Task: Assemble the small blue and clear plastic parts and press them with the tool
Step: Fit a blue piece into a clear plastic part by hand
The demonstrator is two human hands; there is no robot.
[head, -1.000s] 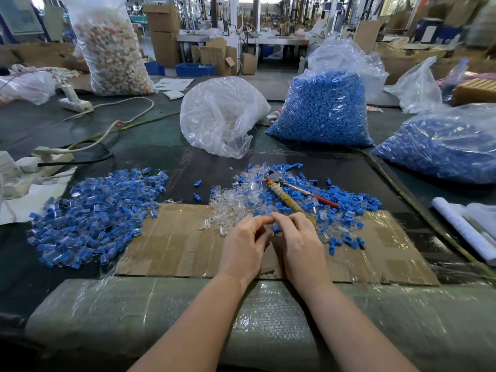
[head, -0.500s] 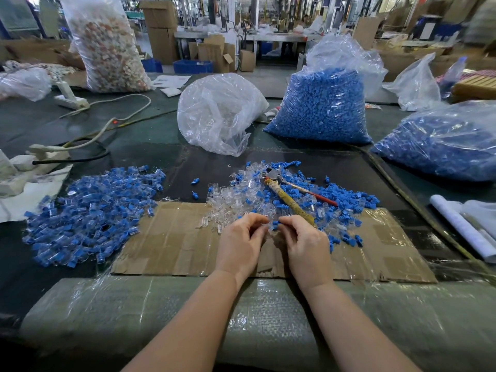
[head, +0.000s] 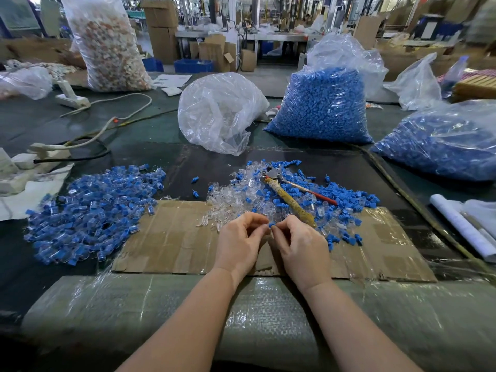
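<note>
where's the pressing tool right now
The pressing tool lies untouched on the loose pile of blue and clear parts, just beyond the right hand.

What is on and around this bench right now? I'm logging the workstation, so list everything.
cardboard sheet: one, brown, flat at the bench front
loose parts pile: one, blue and clear, at the cardboard's far edge
pressing tool: one, yellow-wrapped and red handles, lying on that pile
assembled parts heap: one, blue and clear, left of the cardboard
bags of blue parts: two, clear plastic, far right
clear bag: one, nearly empty, centre back
bag of pale pieces: one, back left
white cable: one, left
blue part: one, pinched between both hands
left hand, right hand: fingertips meeting over the cardboard
</note>
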